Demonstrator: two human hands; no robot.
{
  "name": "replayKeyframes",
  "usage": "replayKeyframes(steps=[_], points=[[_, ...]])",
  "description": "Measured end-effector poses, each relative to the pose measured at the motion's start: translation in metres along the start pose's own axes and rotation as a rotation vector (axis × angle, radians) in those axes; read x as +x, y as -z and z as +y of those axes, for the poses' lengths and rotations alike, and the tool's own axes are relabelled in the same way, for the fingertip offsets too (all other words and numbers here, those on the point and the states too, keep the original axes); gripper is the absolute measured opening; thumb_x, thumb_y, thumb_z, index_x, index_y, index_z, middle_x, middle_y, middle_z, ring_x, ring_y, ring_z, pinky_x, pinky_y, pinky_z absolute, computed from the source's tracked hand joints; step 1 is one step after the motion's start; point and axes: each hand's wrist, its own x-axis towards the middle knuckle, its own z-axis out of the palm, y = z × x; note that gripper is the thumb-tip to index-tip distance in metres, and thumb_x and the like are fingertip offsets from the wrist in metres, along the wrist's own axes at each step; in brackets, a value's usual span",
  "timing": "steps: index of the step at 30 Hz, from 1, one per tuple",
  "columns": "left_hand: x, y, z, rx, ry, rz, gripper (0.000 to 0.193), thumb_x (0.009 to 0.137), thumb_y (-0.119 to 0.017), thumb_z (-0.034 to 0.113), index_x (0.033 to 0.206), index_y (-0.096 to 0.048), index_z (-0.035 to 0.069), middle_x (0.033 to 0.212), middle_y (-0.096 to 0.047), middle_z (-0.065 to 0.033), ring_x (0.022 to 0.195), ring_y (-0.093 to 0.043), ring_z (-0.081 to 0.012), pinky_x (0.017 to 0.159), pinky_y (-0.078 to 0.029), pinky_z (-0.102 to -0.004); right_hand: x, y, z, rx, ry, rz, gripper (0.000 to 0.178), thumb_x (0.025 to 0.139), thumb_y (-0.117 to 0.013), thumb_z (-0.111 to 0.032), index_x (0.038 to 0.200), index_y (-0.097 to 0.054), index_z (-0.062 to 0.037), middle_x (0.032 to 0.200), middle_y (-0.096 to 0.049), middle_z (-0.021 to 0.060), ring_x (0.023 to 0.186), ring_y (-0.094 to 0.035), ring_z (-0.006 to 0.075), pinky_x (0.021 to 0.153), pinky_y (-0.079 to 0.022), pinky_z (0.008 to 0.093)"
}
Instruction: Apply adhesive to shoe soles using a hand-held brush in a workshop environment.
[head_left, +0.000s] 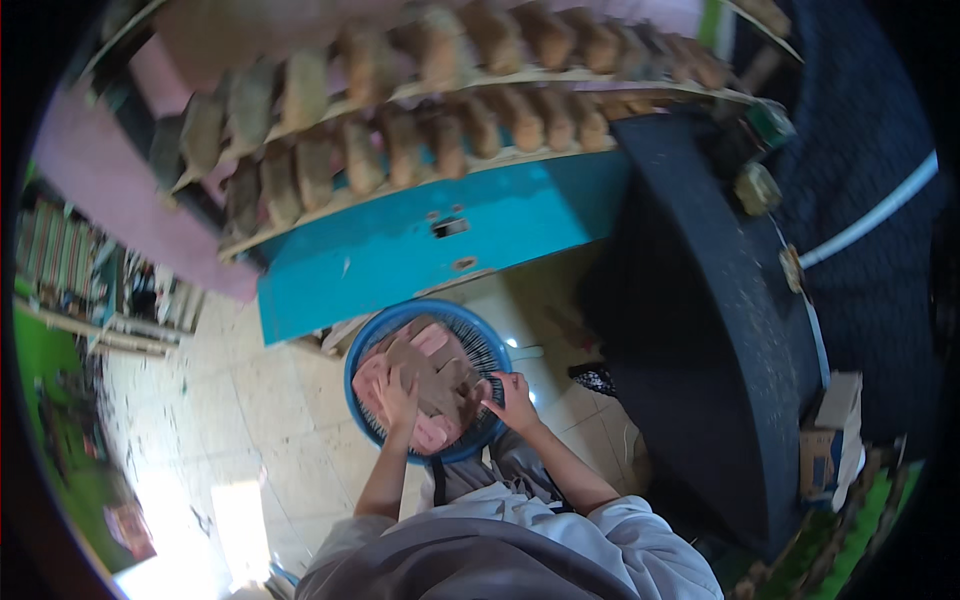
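Observation:
A round blue plastic basket sits low in front of me, above my knees. Flat cut pieces fill it: a pink sheet piece and others like it lie among brown flat pieces, overlapping loosely. At the left of the pile my left hand grips the edge of the brown pieces, its thumb on top. My right hand reaches over the basket's right rim, thumb and fingers apart, fingertips beside the pieces. Whether they touch a small pink piece there is too small to tell.
Wooden shoe lasts line two shelves above a turquoise panel. A dark-covered bench stands close on my right, with a cardboard box beyond it. Tiled floor lies to the left, a crowded rack farther off.

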Motion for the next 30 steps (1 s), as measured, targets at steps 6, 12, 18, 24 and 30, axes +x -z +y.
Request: replayKeyframes(steps=[6, 12, 18, 24, 30], points=[[-0.023, 0.008, 0.094, -0.261, -0.149, -0.219, 0.034, 0.073, -0.067, 0.015, 0.105, -0.057, 0.009, 0.102, -0.051, -0.0152, 0.098, -0.045, -0.0341, 0.088, -0.034, -0.0463, -0.045, 0.103, 0.011, 0.151, -0.158, 0.256, 0.049, 0.075, -0.071, -0.017, 0.117, -0.048, -0.0094, 0.098, -0.049, 0.014, 0.085, -0.053, 0.0259, 0.075, -0.047, 0.035], [-0.025, -0.001, 0.216, -0.448, -0.351, -0.274, 0.031, 0.074, -0.067, 0.012, 0.104, -0.057, 0.009, 0.09, -0.052, -0.01, 0.088, -0.047, -0.0281, 0.082, -0.036, -0.0405, -0.11, 0.188, 0.028, 0.197, -0.214, 0.409, 0.041, 0.08, -0.068, -0.018, 0.116, -0.049, -0.0092, 0.097, -0.05, 0.0111, 0.083, -0.055, 0.0212, 0.074, -0.048, 0.0316], [-0.064, -0.043, 0.346, -0.578, -0.521, -0.255, 0.026, 0.076, -0.065, 0.007, 0.101, -0.058, 0.006, 0.085, -0.051, -0.0075, 0.077, -0.046, -0.0215, 0.07, -0.038, -0.0332, -0.197, 0.305, 0.056, 0.108, -0.222, 0.531, 0.032, 0.084, -0.063, -0.018, 0.113, -0.052, -0.0082, 0.101, -0.053, 0.0111, 0.087, -0.058, 0.0228, 0.078, -0.048, 0.0333], [-0.162, -0.083, 0.496, -0.866, -0.591, -0.417, 0.021, 0.078, -0.064, 0.004, 0.098, -0.059, 0.004, 0.084, -0.052, -0.0061, 0.072, -0.048, -0.0179, 0.068, -0.042, -0.0305, -0.317, 0.39, 0.107, 0.065, -0.336, 0.929, 0.03, 0.082, -0.063, -0.009, 0.11, -0.054, -0.0058, 0.089, -0.056, 0.0097, 0.08, -0.059, 0.0184, 0.074, -0.05, 0.029], [-0.234, -0.094, 0.598, -0.928, -0.876, -0.653, 0.02, 0.076, -0.066, 0.003, 0.095, -0.06, 0.005, 0.084, -0.054, -0.0069, 0.073, -0.05, -0.0182, 0.067, -0.043, -0.0308, -0.408, 0.435, 0.127, 0.041, -0.454, 1.185, 0.025, 0.082, -0.062, -0.005, 0.107, -0.056, -0.0043, 0.088, -0.057, 0.0097, 0.076, -0.059, 0.0177, 0.071, -0.051, 0.0284]])
